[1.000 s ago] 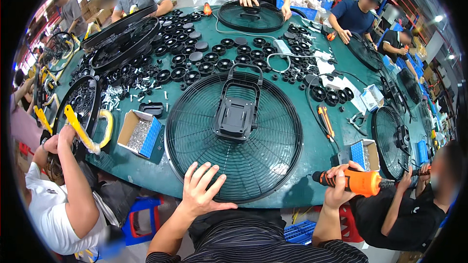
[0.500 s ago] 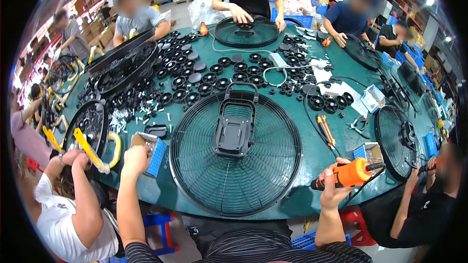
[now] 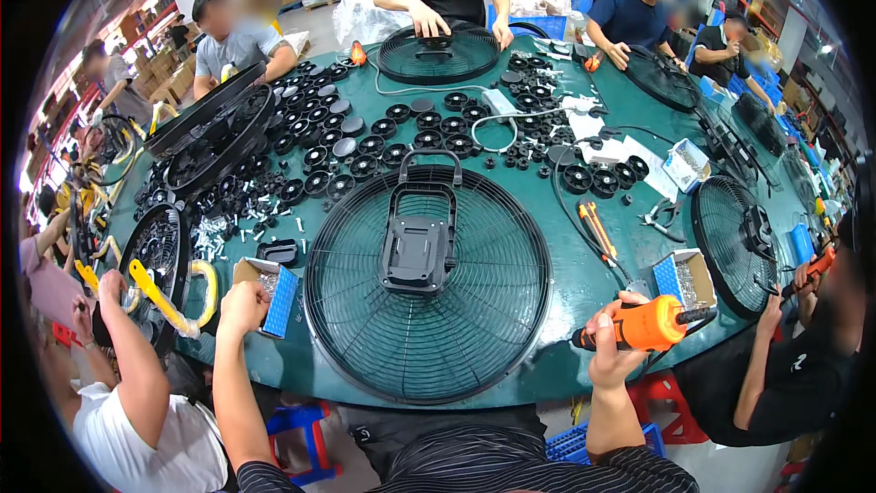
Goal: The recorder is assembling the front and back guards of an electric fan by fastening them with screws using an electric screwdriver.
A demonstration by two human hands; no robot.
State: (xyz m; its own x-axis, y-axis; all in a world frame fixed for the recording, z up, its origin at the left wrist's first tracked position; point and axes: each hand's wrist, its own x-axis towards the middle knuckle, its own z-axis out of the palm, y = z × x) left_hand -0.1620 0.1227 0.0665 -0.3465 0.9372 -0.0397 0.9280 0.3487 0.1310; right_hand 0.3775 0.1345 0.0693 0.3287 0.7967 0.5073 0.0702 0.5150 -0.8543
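Observation:
A large round black fan guard [image 3: 365,338] lies flat on the table in front of me, with a black bracket [image 3: 418,251] and its loop handle at the centre. My right hand [image 3: 613,356] is wrapped round an orange-and-black electric screwdriver [image 3: 650,324], its tip pointing left toward the guard's rim. At the left, my left hand [image 3: 243,309] is closed at the near edge of a small blue-and-white box [image 3: 283,303]. Its fingertips are hidden, so anything in them cannot be made out. Neither hand touches the guard.
Round black knobs [image 3: 429,139] and small parts cover the green table [image 3: 511,388] beyond the guard. On the right are a screw box [image 3: 684,281], pliers [image 3: 664,217] and an orange cutter [image 3: 598,228]. Co-workers surround the table; a yellow handle [image 3: 157,297] projects near my left hand.
The view has shifted slightly, moving most of the table leftward in it. My left hand has drawn back a little from inside the blue box to its edge. The screwdriver stays in my right hand.

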